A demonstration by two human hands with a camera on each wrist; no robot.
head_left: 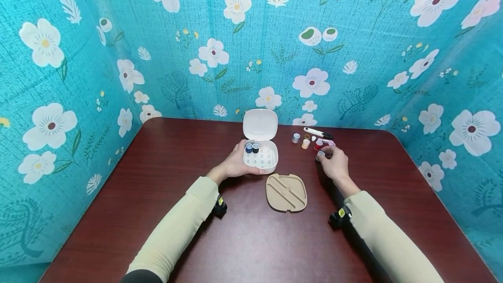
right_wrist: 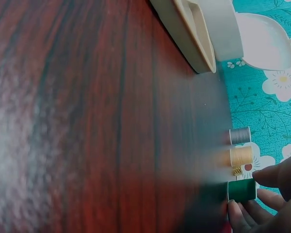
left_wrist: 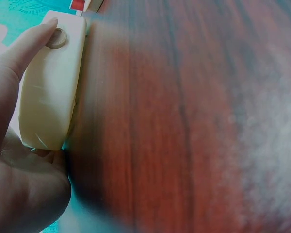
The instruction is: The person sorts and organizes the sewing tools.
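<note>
My left hand (head_left: 236,162) holds a white sewing box (head_left: 269,160) by its left side, with the thumb along the front wall by a round button (left_wrist: 57,38). The box's lid (head_left: 260,124) stands raised at the back. Inside, a dark blue spool (head_left: 249,148) and a black spool (head_left: 256,148) occupy the back left over a base with rows of pegs. On the right, my right hand (head_left: 335,164) pinches a green thread spool (right_wrist: 242,190) between thumb and fingers, at the tabletop. Whether the spool touches the table, I cannot tell.
A tan insert tray (head_left: 273,195) lies in front of the box. Beyond my right hand are a grey-blue spool (head_left: 296,138), a peach spool (head_left: 305,144), a red spool (head_left: 318,145), a gold thimble (head_left: 307,136) and a white tool with a black end (head_left: 317,133).
</note>
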